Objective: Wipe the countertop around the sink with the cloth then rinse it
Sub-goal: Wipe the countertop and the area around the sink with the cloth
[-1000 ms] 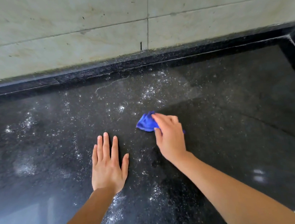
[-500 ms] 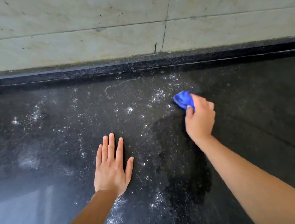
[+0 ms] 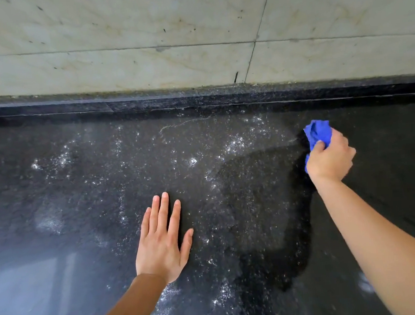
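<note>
A bunched blue cloth [image 3: 318,132] lies on the black speckled countertop [image 3: 79,193] at the right, near the back. My right hand [image 3: 330,159] grips it, fingers curled round the cloth. My left hand [image 3: 162,239] rests flat on the counter in the middle, fingers straight and together. White powdery specks cover the counter's left and middle. A darker wiped patch [image 3: 260,203] runs between my two hands. The sink is out of view.
A raised black ledge [image 3: 196,100] runs along the back of the counter. Above it stands a pale marble tiled wall [image 3: 140,37] with dark grout lines.
My right hand has swept the cloth to the right and toward the back wall, leaving a darker wiped strip. My left hand has stayed flat in place.
</note>
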The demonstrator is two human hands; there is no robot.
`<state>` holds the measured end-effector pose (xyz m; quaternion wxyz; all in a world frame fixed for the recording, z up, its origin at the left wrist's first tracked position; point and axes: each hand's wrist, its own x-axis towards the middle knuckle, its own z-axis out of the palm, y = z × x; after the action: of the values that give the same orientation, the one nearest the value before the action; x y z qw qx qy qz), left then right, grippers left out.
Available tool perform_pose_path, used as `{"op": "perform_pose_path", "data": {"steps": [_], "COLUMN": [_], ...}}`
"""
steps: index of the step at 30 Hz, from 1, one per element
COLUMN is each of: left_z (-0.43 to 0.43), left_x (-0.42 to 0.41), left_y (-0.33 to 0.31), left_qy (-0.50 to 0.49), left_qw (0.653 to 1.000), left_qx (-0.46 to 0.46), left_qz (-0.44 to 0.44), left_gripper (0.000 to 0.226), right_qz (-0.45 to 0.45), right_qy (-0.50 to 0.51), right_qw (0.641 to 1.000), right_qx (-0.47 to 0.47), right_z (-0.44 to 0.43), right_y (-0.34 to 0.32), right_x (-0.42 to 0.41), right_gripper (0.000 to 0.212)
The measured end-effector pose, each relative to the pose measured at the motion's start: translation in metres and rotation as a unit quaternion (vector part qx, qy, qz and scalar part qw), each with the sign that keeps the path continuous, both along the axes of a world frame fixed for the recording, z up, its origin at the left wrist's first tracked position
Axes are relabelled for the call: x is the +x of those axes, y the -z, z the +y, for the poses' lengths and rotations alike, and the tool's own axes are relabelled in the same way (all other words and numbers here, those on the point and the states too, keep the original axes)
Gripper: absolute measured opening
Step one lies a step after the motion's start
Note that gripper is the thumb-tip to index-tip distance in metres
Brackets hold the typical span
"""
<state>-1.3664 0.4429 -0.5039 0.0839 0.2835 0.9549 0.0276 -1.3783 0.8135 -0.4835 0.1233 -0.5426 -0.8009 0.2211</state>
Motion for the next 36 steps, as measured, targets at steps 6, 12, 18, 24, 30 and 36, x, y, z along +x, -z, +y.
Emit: {"op": "perform_pose_path", "data": {"steps": [6,12,18,24,30,36], "left_z": [0.0,0.001,0.007,0.013,0.018,0.019], "left_x": [0.0,-0.002,-0.047,-0.11,-0.107,-0.108], "left_y": [-0.001,-0.005,-0.019,0.001,0.013,0.011], "left_qy": [-0.002,-0.008,-0.018,-0.129,-0.134,-0.135], "left_qw": [1.0,1.0,0.995,0.987,0.989,0.99], "left_qx": [0.003,0.015,0.097,0.089,0.055,0.044], "left_qz": [0.004,0.004,0.034,0.035,0.026,0.025], "left_gripper": [0.064,0.062,0.04,0.054,0.064,0.062], "right_qz": [0.041,0.13,0.005,0.016,0.123,0.051], "right_qy": [-0.365,-0.388,-0.008,-0.278,-0.368,-0.029], "right_qw": [0.927,0.903,0.999,0.958,0.913,0.998], "right_qx": [0.073,-0.134,-0.046,0.063,-0.126,-0.003], "right_z": [-0.155,-0.112,0.015,-0.111,-0.103,0.009], "right_y": [0.013,-0.007,-0.012,0.014,-0.001,-0.007], "right_x": [-0.039,-0.013,-0.016,-0.068,-0.06,-0.049], "right_gripper": [0.038,0.032,0.033,0.038,0.036,0.032]}}
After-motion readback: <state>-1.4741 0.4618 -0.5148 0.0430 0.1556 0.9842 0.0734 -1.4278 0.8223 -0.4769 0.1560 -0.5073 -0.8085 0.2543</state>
